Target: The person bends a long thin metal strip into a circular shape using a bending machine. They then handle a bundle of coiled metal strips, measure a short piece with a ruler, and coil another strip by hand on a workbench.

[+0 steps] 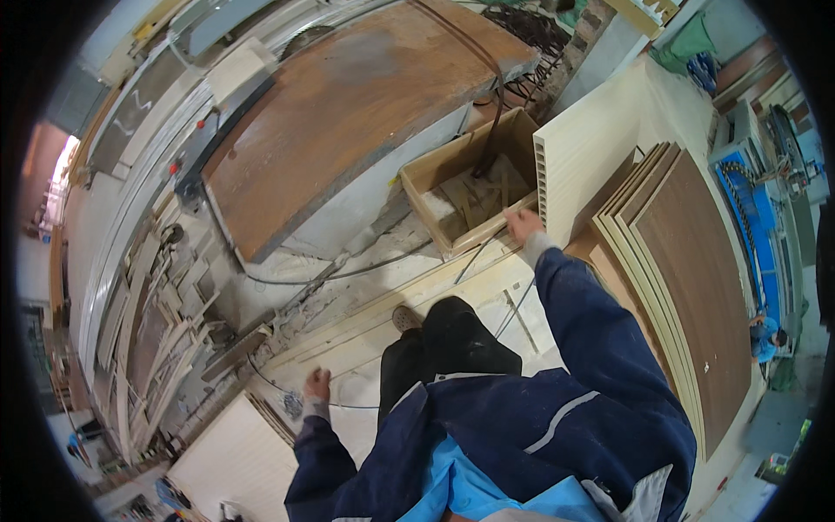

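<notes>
My right hand (524, 226) reaches forward beside the front right corner of an open cardboard box (435, 228). Its fingers look loosely apart, with nothing visible in them; whether they touch the rim I cannot tell. Just beyond that hand stands a pale panel (584, 157) on edge, its end showing a row of hollow cells. Low on my left hangs my left hand (317, 384), fingers curled in and nothing seen in them. Scraps and strips (474, 198) lie inside the box, and a brown strap hangs down into it.
A large brown-topped slab table (365, 113) fills the area ahead. Brown-faced boards (696, 287) lean in a stack at my right. Scrap wood strips (143, 348) are heaped at the left, near a pale board (239, 457). A thin cable (348, 278) crosses the floor.
</notes>
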Demonstrator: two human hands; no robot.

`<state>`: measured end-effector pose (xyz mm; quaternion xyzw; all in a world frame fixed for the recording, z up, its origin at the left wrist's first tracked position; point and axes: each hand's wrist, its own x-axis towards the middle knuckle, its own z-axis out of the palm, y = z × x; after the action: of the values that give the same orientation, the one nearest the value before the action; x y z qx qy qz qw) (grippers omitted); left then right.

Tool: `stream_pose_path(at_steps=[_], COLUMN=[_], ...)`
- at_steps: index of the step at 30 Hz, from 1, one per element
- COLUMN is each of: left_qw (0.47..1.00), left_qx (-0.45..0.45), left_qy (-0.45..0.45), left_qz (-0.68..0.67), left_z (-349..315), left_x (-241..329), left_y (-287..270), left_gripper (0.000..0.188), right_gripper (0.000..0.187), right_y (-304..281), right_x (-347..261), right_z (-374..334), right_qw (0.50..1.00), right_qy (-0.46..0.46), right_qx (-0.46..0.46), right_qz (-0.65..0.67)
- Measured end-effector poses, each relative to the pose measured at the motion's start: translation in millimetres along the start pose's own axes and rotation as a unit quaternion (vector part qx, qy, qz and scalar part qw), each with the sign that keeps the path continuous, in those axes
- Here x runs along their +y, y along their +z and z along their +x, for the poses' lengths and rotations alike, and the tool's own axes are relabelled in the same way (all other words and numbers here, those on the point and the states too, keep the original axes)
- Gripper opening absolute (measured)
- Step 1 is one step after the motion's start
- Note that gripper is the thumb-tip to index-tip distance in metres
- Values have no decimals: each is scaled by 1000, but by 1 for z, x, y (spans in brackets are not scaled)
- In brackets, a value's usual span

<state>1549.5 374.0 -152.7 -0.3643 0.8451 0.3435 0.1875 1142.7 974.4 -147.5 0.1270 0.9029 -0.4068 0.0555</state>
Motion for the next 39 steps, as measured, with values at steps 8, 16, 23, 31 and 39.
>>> stream_pose_path(at_steps=[8,16,23,31,39], left_qw=[983,965,921,796,578], left_qx=[-18,-143,-239,-161,-305], left_qy=[128,-34,275,150,34], left_qz=[-127,-219,-138,-564,-756], left_z=[55,61,175,201,206], left_x=[188,257,523,667,627], left_y=[-137,-99,-22,-45,-225], left_gripper=[46,41,56,38,23], right_gripper=[76,76,40,52,130], right_y=[-5,17,9,25,94], right_x=[-139,-125,-264,-448,-347], right_z=[254,421,284,151,34], right_qw=[968,983,998,958,563], right_qy=[94,132,-53,-238,477], right_qx=[193,123,-29,146,-231], right_qz=[131,17,13,71,634])
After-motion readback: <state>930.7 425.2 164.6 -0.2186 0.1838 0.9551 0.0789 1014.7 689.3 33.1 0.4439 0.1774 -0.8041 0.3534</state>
